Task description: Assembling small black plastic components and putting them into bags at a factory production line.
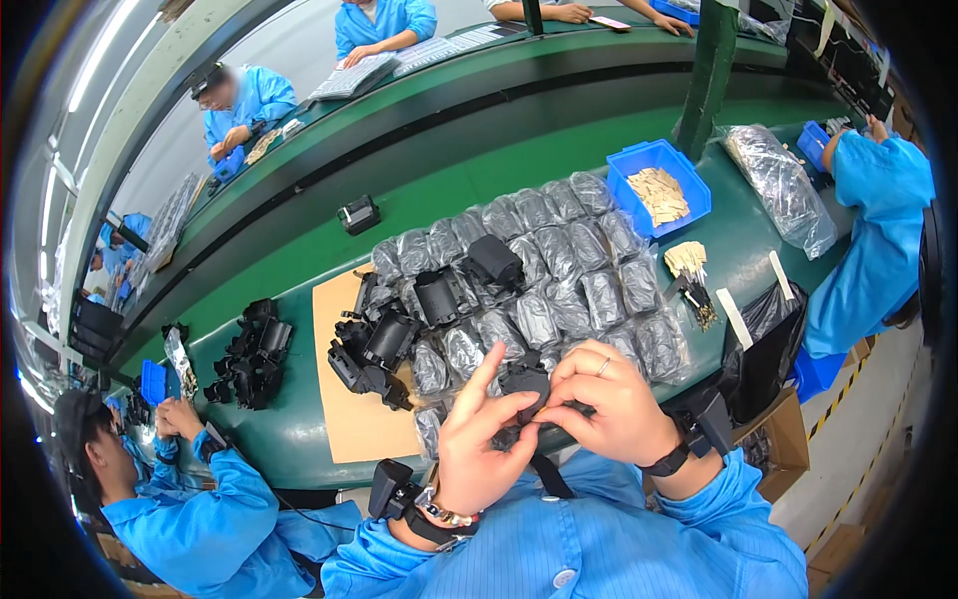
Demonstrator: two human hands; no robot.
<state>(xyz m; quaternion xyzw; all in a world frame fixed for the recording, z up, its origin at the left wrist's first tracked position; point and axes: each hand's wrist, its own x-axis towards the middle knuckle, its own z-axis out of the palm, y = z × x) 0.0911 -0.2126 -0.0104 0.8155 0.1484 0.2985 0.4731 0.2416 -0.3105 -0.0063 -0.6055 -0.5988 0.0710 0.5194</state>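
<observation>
In front of my chest, a small black plastic part (525,377) is held between both hands. My left hand (477,434) grips its left side with thumb and fingers, the index finger stretched upward. Thumb and fingertips of my right hand (611,407) pinch at the part's lower right edge; whatever lies between those fingertips is too small to make out. Just beyond my hands lie several rows of black parts in clear plastic bags (569,304). On top of them rest a black housing (494,262) and another open black housing (436,298).
Loose black housings (384,344) lie on a cardboard sheet (339,399), with another heap (249,354) farther left. A blue bin (621,165) holds small beige pieces. Beside it are beige-tipped strips (689,265). Co-workers in blue sit left and right; a green post (707,80) stands behind.
</observation>
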